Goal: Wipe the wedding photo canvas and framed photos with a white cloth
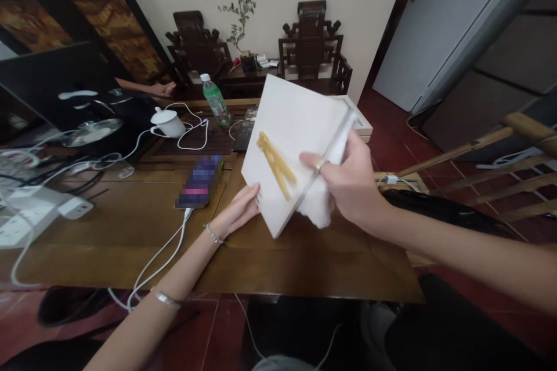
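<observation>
The white box [289,110], flat, with a yellow figure [275,163] on its face, is up off the desk [343,266], tilted above its near part between the two hands. The left hand [238,208] has its fingers closed on the lower left edge; the right hand [354,185] is closed around a white cloth [317,207], or perhaps paper, at the right edge, with one finger reaching onto the face. So far as this goes, the box is raised, held from both sides, and the cloth is up against its edge. The box has not been set down and the cloth has not been let go; the face looks whole, and the yellow figure is in plain sight. How much of the handling is left cannot be judged, since the underside is hidden and the right edge is blurred. Just behind the box is a white frame [364,123], partly covered by it and apart from both hands. To the left of the box lies a phone [200,182] with a cable plugged in; farther back stand a green bottle [216,103] and a lidded cup [169,123], with another person's hand [165,90] beyond the cup.
</observation>
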The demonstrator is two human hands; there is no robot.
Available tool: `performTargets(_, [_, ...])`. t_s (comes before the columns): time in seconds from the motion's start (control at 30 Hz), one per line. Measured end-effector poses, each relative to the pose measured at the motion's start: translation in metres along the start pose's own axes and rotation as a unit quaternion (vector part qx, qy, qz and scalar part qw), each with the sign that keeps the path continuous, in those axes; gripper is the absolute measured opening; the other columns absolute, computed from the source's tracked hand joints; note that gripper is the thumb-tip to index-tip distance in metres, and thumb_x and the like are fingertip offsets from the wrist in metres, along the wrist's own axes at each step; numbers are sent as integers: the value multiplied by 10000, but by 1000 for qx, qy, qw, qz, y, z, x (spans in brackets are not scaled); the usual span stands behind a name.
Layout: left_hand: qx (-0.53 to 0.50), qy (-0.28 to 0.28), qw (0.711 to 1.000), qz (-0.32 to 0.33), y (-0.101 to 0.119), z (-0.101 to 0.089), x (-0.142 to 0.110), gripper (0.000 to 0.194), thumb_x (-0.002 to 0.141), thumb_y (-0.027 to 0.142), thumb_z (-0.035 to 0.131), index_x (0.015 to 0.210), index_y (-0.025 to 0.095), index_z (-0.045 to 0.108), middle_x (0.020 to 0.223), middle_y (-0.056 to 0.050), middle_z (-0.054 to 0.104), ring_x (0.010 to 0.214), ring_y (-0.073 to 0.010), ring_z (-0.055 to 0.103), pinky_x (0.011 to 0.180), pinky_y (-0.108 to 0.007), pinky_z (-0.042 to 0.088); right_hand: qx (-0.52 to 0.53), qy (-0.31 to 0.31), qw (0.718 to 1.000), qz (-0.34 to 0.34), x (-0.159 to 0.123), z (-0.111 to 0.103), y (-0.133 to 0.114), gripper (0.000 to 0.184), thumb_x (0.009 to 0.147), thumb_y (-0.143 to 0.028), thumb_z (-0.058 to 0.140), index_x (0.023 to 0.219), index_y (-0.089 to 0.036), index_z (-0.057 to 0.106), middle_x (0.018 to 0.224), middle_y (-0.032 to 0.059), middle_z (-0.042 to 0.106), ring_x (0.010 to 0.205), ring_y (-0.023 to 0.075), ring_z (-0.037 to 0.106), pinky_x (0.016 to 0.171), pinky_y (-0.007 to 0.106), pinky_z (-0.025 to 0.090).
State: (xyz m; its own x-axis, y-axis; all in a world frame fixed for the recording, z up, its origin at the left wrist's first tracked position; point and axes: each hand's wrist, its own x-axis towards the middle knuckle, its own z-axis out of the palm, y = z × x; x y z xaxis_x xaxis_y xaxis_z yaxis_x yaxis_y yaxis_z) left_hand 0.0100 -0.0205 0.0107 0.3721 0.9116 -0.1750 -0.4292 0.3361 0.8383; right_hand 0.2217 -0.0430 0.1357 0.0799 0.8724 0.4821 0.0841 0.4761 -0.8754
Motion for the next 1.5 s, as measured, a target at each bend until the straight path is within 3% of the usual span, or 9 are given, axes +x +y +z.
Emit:
performTargets(0.1, [5, 96, 994, 59, 5, 0, 1, 325, 838, 288, 667, 1121, 141, 605, 1072, -95, 712, 982, -213, 681, 905, -303, 547, 20, -14, 993, 112, -25, -21, -12, 413, 738, -229, 691, 1115, -193, 527, 1122, 104, 659, 939, 283, 662, 738, 480, 602])
performTargets(0.23, [14, 164, 986, 24, 13, 2, -1, 294, 839, 309, 653, 1059, 116, 628, 916, -93, 746, 778, -207, 722, 743, -275, 601, 0, 6, 978, 210, -35, -60, -17, 338, 791, -348, 662, 1077, -202, 558, 1094, 114, 674, 910, 294, 672, 691, 478, 604])
performTargets(0.4, [25, 182, 982, 39, 15, 4, 1, 339, 803, 285, 683, 1089, 119, 607, 893, -89, 746, 763, -213, 724, 725, -282, 600, -262, 67, 960, -78, -19, -102, 11, 280, 743, -235, 692, 994, -203, 572, 1051, 94, 677, 968, 293, 648, 817, 502, 561])
performTargets(0.5, [41, 183, 980, 67, 12, 3, 2, 364, 765, 276, 716, 1078, 133, 598, 936, -88, 739, 790, -210, 719, 724, -272, 592, -376, -142, 875, -270, -12, -108, 28, 134, 775, -60, 535, 784, -193, 541, 1143, 129, 645, 1121, 313, 584, 893, 507, 528])
performTargets(0.6, [56, 188, 978, 73, 11, 2, 1, 400, 731, 280, 743, 1076, 145, 592, 971, -87, 731, 805, -212, 712, 694, -263, 584, -405, -320, 792, -325, -18, -101, 40, 272, 791, 55, 392, 784, -167, 549, 1394, 169, 473, 1348, 329, 341, 1038, 601, 369])
performTargets(0.77, [79, 181, 978, 64, 12, 4, -2, 451, 691, 303, 779, 1076, 153, 596, 984, -86, 724, 833, -216, 704, 678, -242, 563, -455, -388, 731, -328, -39, -92, 54, 252, 843, 33, 429, 879, -159, 589, 1448, 183, 401, 1399, 343, 176, 1048, 681, 267])
performTargets(1.03, [100, 167, 980, 28, 17, 1, -2, 453, 680, 288, 784, 1070, 145, 603, 957, -75, 729, 787, -193, 704, 673, -229, 554, -444, -442, 730, -273, -54, -89, 74, 401, 643, 99, 450, 934, -111, 630, 1486, 246, 297, 1401, 389, 67, 1056, 696, 185])
performTargets(1.27, [192, 183, 964, 25, 20, 0, -3, 475, 664, 330, 785, 1066, 135, 623, 992, -108, 724, 835, -228, 702, 671, -264, 558, -463, -431, 736, -241, -53, -76, 83, 430, 688, 65, 479, 1040, -116, 646, 1492, 228, 299, 1403, 387, 101, 1071, 667, 190])
performTargets(1.5, [456, 244, 840, 164, 17, -7, -2, 622, 627, 350, 801, 1185, 155, 607, 1242, -120, 628, 1123, -285, 596, 1010, -431, 432, -491, -419, 723, -246, -55, -58, 88, 375, 755, -2, 500, 1074, -128, 651, 1481, 225, 322, 1382, 425, 173, 1055, 676, 224])
